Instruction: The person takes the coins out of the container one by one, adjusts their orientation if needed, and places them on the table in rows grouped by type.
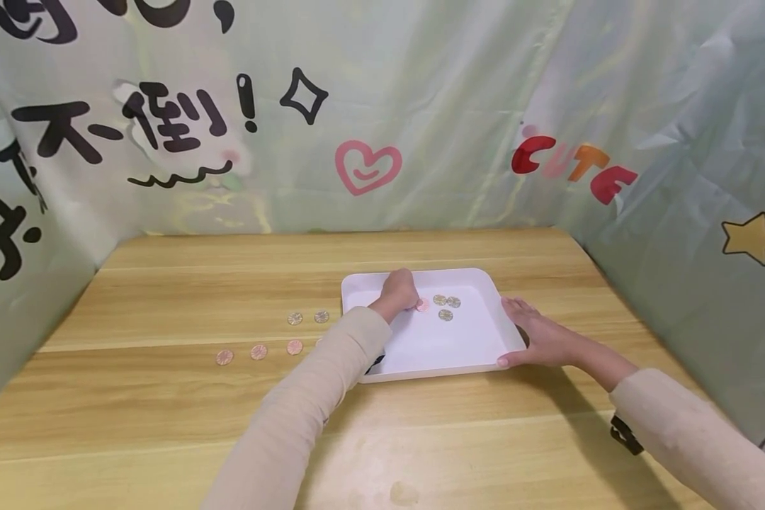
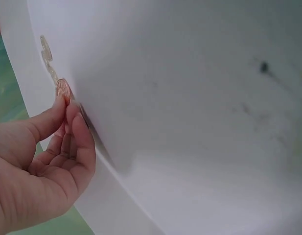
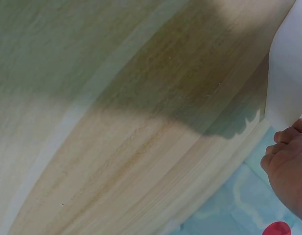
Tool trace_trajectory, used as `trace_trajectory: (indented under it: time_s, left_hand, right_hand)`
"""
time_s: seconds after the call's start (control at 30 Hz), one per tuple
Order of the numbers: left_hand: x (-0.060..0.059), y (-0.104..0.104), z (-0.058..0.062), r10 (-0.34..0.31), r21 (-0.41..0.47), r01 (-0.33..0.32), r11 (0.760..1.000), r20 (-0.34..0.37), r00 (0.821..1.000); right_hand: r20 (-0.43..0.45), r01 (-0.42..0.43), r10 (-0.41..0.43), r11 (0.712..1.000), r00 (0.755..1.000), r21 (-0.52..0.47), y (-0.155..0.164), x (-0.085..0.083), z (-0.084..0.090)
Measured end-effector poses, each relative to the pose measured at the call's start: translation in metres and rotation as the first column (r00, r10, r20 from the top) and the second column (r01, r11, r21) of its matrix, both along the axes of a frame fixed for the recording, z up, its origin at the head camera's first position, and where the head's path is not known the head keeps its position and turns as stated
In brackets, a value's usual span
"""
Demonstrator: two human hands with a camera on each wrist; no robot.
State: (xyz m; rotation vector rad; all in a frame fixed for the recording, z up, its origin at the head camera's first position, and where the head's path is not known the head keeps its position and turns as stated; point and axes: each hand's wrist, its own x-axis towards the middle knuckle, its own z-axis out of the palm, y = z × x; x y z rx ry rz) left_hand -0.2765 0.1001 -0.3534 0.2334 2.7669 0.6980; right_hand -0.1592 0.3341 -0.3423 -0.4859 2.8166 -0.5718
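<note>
1. The left hand (image 1: 399, 290) is reaching over the white tray (image 1: 446, 347) and pinching 1 copper-coloured coin (image 1: 423, 304) between thumb and fingers.
2. That coin is staying within the tray's walls, a little toward the far side, just left of 3 pale coins (image 1: 445, 315) that are lying flat.
3. The coin is round, so only its face is giving it a direction: in the left-wrist view it is tilting up off the tray floor, showing that camera a broader face than the flat ones are showing.
4. The tray's long axis is running left to right, the right end slanting slightly toward the far side.
5. The right hand (image 1: 542, 338) is gripping the tray's right end, thumb pressing at the near right corner, fingers resting farther along that side.
6. Left of the tray, on the wooden table (image 1: 166, 411), 2 pale coins (image 1: 295, 319) are lying side by side; nearer, 3 copper-coloured coins (image 1: 258, 352) are forming a left-to-right row, and 1 more is peeking out beside the left sleeve (image 1: 319, 397).
</note>
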Motion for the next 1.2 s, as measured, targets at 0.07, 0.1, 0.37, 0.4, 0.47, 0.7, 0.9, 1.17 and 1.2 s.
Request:
trace_trajectory:
  time_s: [0.07,0.1,0.37,0.4,0.47,0.7,0.9,1.17,1.2]
  left_hand:
    - [0.000,0.000,0.000,0.011,0.034,-0.011,0.999,-0.004,1.000]
    - [-0.001,0.000,0.001,0.015,0.050,-0.015,0.999,-0.008,1.000]
    - [0.000,-0.004,0.023,0.034,0.154,-0.035,0.987,0.010,0.999]
    - [0.001,-0.005,0.026,0.029,0.155,-0.030,0.987,0.012,1.000]
    - [0.002,-0.007,0.032,0.025,0.172,-0.030,0.985,0.029,0.999]
    - [0.009,-0.020,0.048,0.058,0.286,-0.082,0.955,0.092,0.994]
    - [0.017,-0.037,0.055,0.079,0.401,-0.133,0.906,0.150,0.986]
    - [0.028,-0.066,0.064,0.047,0.480,-0.105,0.871,0.131,0.990]
    - [0.029,-0.069,0.064,0.046,0.481,-0.100,0.871,0.122,0.991]
  right_hand:
    - [-0.001,-0.001,0.001,1.000,1.000,0.001,0.000,0.000,0.000]
    - [0.000,-0.003,0.003,1.000,1.000,0.001,0.000,0.000,0.000]
    - [-0.005,-0.007,0.007,1.000,1.000,0.008,0.001,0.000,-0.001]
    - [-0.008,-0.007,0.007,1.000,1.000,0.011,0.000,0.000,0.000]
    - [-0.010,-0.007,0.008,1.000,1.000,0.014,0.000,0.000,0.001]
    - [-0.010,-0.009,0.009,1.000,1.000,0.017,-0.003,0.001,0.003]
    - [-0.014,-0.009,0.009,1.000,1.000,0.018,-0.002,0.001,0.001]
    - [-0.022,-0.019,0.019,1.000,1.000,0.017,-0.001,0.000,0.000]
    - [-0.022,-0.018,0.019,1.000,1.000,0.018,0.000,-0.001,-0.001]
